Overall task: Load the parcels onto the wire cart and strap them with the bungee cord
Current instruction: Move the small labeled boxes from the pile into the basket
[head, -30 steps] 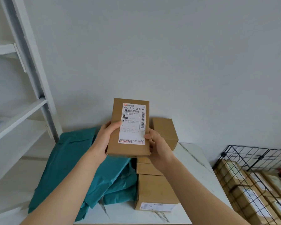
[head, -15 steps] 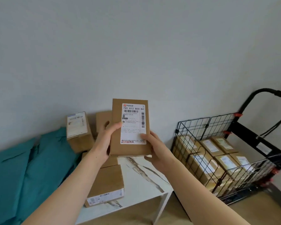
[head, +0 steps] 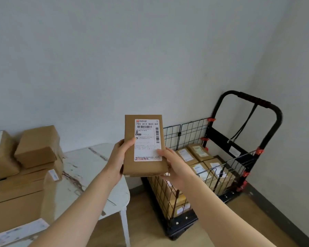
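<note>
1. Head view: we see a brown parcel [head: 144,168] held upright in the air at the centre, its label facing us.
2. The left hand [head: 117,157] is at the parcel's 9 o'clock. Its grip is closed round the left edge, thumb on the front.
3. The right hand [head: 175,166] is at 4 o'clock. Its grip clasps the lower right edge, thumb on the label.
4. The wire cart [head: 191,132] stands on the floor at the parcel's 4 o'clock, with labelled boxes [head: 200,151] lying inside. A black cord [head: 244,125] hangs from its handle [head: 253,99] at 2 o'clock.
5. The desk [head: 89,166] at 8 o'clock carries stacked cartons [head: 37,147].
</note>
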`<state>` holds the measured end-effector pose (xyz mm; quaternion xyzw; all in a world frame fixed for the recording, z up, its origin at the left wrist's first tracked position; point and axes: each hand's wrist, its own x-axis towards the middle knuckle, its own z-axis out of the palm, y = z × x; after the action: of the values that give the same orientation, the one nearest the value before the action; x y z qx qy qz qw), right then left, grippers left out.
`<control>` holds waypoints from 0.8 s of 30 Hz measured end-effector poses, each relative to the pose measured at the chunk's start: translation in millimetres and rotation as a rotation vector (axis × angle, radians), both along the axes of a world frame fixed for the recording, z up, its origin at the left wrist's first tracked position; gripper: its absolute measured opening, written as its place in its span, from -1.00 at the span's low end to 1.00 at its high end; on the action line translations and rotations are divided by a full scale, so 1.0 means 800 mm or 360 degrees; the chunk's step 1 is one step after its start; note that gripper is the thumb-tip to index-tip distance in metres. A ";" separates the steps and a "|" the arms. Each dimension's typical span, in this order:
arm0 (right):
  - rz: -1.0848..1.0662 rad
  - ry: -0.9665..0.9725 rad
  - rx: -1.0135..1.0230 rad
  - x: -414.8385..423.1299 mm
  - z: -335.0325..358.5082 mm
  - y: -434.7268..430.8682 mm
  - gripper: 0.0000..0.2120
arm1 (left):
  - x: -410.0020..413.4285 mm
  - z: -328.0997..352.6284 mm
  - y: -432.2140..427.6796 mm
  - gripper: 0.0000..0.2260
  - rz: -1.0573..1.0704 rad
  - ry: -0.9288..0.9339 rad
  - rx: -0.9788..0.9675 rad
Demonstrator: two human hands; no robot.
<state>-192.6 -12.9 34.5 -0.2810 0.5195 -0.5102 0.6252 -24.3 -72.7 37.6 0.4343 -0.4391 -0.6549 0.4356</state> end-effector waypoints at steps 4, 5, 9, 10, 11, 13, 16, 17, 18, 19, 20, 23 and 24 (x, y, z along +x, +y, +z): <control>-0.0068 0.0033 0.0032 -0.070 -0.008 0.000 -0.56 | -0.070 -0.003 0.004 -0.63 -0.0032 -0.0095 0.0007; -0.0093 0.0027 0.0042 -0.083 -0.012 0.000 -0.53 | -0.083 -0.004 0.002 -0.62 -0.0035 -0.0131 0.0021; -0.0175 -0.0032 0.0061 -0.126 -0.020 -0.010 -0.51 | -0.129 -0.007 -0.018 -0.60 -0.0092 -0.0250 0.0064; -0.0198 -0.0040 0.0072 -0.136 -0.022 -0.015 -0.52 | -0.139 -0.010 -0.025 -0.60 -0.0102 -0.0269 0.0073; -0.0220 -0.0042 0.0083 -0.145 -0.025 -0.021 -0.53 | -0.149 -0.012 -0.032 -0.61 -0.0114 -0.0290 0.0078; -0.0259 -0.0057 0.0105 -0.164 -0.033 -0.033 -0.55 | -0.171 -0.020 -0.047 -0.66 -0.0138 -0.0317 0.0077; -0.0318 -0.0036 0.0159 -0.194 -0.047 -0.058 -0.53 | -0.206 -0.037 -0.078 -0.77 -0.0171 -0.0321 0.0109; -0.0340 -0.0015 0.0177 -0.205 -0.051 -0.069 -0.52 | -0.218 -0.042 -0.091 -0.78 -0.0186 -0.0327 0.0130; -0.0363 0.0000 0.0193 -0.216 -0.054 -0.081 -0.52 | -0.229 -0.046 -0.106 -0.78 -0.0212 -0.0327 0.0145; -0.0390 0.0002 0.0209 -0.228 -0.056 -0.094 -0.52 | -0.242 -0.049 -0.122 -0.76 -0.0241 -0.0325 0.0159; -0.0418 -0.0012 0.0230 -0.239 -0.057 -0.107 -0.53 | -0.254 -0.053 -0.139 -0.72 -0.0269 -0.0324 0.0173; -0.0479 -0.0029 0.0303 -0.273 -0.057 -0.150 -0.56 | -0.292 -0.055 -0.187 -0.76 -0.0305 -0.0297 0.0220; -0.0489 -0.0021 0.0326 -0.284 -0.058 -0.165 -0.57 | -0.304 -0.056 -0.203 -0.80 -0.0305 -0.0291 0.0237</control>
<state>-419.8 -145.1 -11.7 -0.1298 0.6016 -0.5458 0.5686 -267.5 -234.9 -7.4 0.4793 -0.4665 -0.6820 0.2959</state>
